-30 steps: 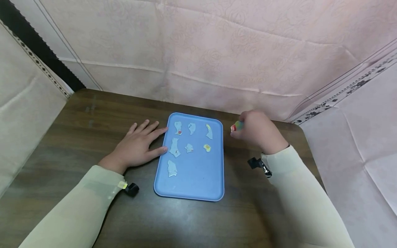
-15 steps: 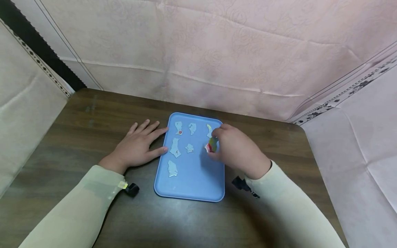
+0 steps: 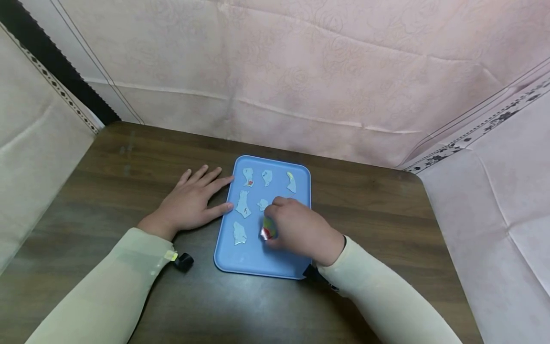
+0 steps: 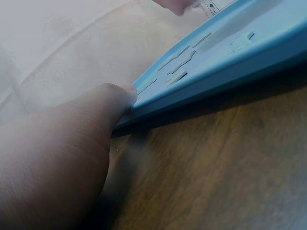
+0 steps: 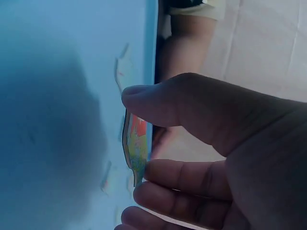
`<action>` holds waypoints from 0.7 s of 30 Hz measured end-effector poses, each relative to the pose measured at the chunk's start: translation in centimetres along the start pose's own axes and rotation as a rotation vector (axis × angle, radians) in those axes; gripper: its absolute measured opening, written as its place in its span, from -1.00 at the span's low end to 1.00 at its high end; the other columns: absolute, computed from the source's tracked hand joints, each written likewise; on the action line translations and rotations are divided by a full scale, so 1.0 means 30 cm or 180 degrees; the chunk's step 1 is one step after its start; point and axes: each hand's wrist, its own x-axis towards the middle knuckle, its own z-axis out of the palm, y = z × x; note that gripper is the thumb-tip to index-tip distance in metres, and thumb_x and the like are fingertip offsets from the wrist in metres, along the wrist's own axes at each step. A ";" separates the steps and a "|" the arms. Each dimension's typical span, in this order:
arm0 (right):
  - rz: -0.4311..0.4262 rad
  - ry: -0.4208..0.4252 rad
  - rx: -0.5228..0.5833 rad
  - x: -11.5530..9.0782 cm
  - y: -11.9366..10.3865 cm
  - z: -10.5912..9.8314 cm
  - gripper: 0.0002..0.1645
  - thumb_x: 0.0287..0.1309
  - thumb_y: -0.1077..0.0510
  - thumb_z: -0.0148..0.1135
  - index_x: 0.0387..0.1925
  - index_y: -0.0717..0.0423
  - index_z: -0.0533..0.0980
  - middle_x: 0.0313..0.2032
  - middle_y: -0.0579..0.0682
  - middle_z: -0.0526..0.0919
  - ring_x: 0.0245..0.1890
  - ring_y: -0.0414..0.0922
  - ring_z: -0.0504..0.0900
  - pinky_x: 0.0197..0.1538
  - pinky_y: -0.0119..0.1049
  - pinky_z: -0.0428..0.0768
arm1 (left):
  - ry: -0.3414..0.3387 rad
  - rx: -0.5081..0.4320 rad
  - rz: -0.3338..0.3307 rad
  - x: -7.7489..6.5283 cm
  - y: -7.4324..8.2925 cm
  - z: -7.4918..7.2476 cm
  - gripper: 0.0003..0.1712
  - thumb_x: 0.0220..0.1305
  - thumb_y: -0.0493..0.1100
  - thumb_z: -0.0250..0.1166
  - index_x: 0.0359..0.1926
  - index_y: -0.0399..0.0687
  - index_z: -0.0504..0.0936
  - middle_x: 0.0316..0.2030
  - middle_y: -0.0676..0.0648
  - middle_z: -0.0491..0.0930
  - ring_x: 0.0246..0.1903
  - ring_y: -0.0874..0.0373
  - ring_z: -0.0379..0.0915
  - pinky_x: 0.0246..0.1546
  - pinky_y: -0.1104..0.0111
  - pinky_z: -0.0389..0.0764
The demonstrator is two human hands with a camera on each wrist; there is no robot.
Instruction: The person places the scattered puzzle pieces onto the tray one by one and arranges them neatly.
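Note:
My right hand (image 3: 301, 229) pinches a flat, irregular shard (image 3: 268, 228) over the lower middle of the blue tray (image 3: 292, 268). In the right wrist view the shard (image 5: 136, 143) shows a red, green and yellow face, its ends between thumb and fingers. Several pale flat shards lie on the tray, among them a long one (image 3: 242, 204) and a curved one with a yellow streak (image 3: 291, 182). My left hand (image 3: 186, 205) lies with spread fingers on the table, thumb and forefinger tips at the tray's left rim. A yellowish shard is hidden under my right hand.
The tray rests on a dark wooden table (image 3: 107, 205). Pale patterned cloth (image 3: 279, 71) hangs behind the table and along both sides. A small black wrist camera (image 3: 184, 263) sits at the left cuff.
My right hand has carried the coloured shard left and toward me, from beside the tray to over its lower middle. My left hand stays in place.

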 end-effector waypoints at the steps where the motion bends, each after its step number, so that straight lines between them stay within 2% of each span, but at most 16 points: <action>1: -0.0010 -0.0027 0.0035 0.004 -0.003 0.008 -0.37 0.21 -0.14 0.73 0.24 0.00 0.77 0.03 -0.07 0.78 -0.07 -0.16 0.66 0.15 -0.22 0.79 | 0.0001 -0.0005 0.0002 0.001 0.000 0.000 -0.02 0.55 0.67 0.05 0.81 0.54 0.15 0.82 -0.12 0.10 0.83 -0.32 -0.21 0.74 -0.44 -0.26; 9: -0.0037 -0.0114 0.0112 0.030 -0.014 0.063 -0.36 0.25 -0.14 0.70 0.28 0.00 0.76 0.10 -0.05 0.80 -0.03 -0.15 0.70 0.30 -0.12 0.77 | 0.0016 0.0022 0.0012 0.006 -0.003 0.002 -0.02 0.55 0.67 0.05 0.81 0.53 0.16 0.81 -0.13 0.11 0.83 -0.32 -0.19 0.74 -0.45 -0.24; 21: -0.0050 -0.0131 0.0094 0.031 -0.018 0.085 -0.37 0.27 -0.16 0.68 0.29 -0.02 0.76 0.09 -0.06 0.80 -0.04 -0.11 0.69 0.17 -0.16 0.79 | 0.0001 0.0020 0.0008 0.005 -0.003 0.001 -0.03 0.55 0.66 0.08 0.81 0.52 0.17 0.81 -0.12 0.11 0.83 -0.32 -0.19 0.74 -0.44 -0.24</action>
